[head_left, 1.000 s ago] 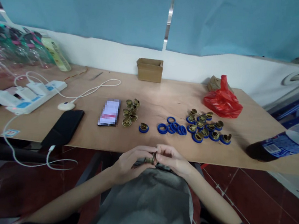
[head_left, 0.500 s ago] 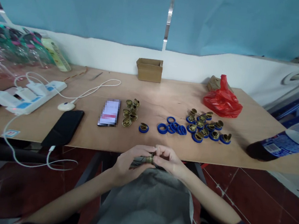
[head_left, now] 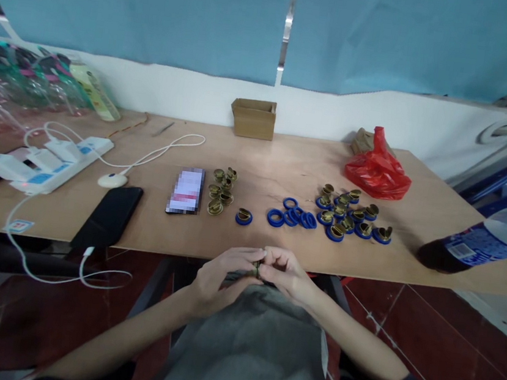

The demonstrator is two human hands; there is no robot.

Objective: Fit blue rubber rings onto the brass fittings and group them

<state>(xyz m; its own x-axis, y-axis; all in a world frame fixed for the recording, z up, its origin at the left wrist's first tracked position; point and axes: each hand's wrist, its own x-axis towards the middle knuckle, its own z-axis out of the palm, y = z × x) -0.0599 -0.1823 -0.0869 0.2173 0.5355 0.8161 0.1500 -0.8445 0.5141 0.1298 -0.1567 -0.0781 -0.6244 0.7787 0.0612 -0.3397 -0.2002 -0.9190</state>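
Just off the table's front edge, my left hand (head_left: pixel 223 276) and my right hand (head_left: pixel 287 273) meet around a small brass-coloured metal fitting (head_left: pixel 255 268). The fingers of both are closed on it and cover most of it. Beyond them on the table lies one brass fitting with a blue ring (head_left: pixel 244 216). To its left is a group of brass fittings (head_left: pixel 220 192) without blue rings. Several loose blue rings (head_left: pixel 276 218) lie in a small heap right of centre. Further right sits a cluster of brass fittings with blue rings (head_left: pixel 336 231).
A phone with a lit screen (head_left: pixel 185 190), a dark phone (head_left: pixel 108 216) on a white cable and a power strip (head_left: pixel 60 166) lie left. A cardboard box (head_left: pixel 253 120) stands at the back. A red plastic bag (head_left: pixel 378 171) and a tilted bottle (head_left: pixel 468 247) are right.
The brass fitting has turned slightly between my fingers and shows less of itself. Both hands stay in nearly the same place; the things on the table have not moved.
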